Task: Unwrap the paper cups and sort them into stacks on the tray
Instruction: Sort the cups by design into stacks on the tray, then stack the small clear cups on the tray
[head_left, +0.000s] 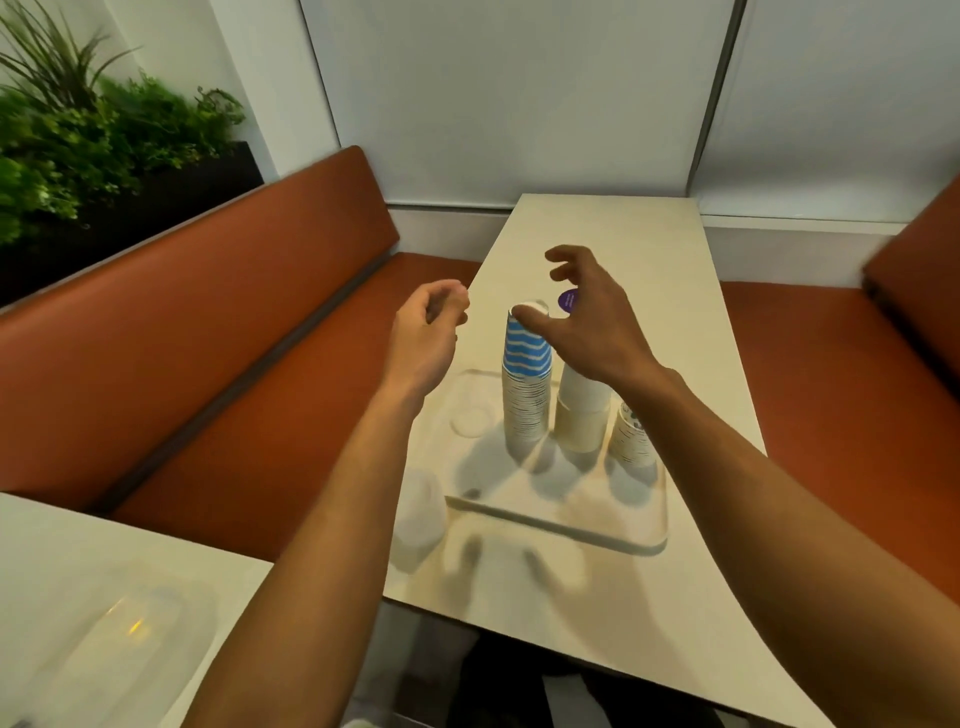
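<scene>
On a clear tray (561, 525) stand three upside-down stacks of paper cups. The tallest stack has blue-and-white wavy cups (525, 384) on top. Beside it is a plain cream stack (582, 410), and a shorter patterned stack (631, 436) stands at the right. My right hand (587, 317) hovers over the blue stack with fingers spread, its thumb at the top cup's base. My left hand (426, 332) floats just left of that stack, fingers loosely curled and holding nothing. A purple round object (567, 300) shows behind my right hand.
The tray lies on a cream table (613, 234) between orange bench seats (218, 332). Crumpled clear wrapping (418, 512) lies at the tray's left. A second white table (78, 613) with clear plastic is at the lower left. Plants (93, 130) stand at the back left.
</scene>
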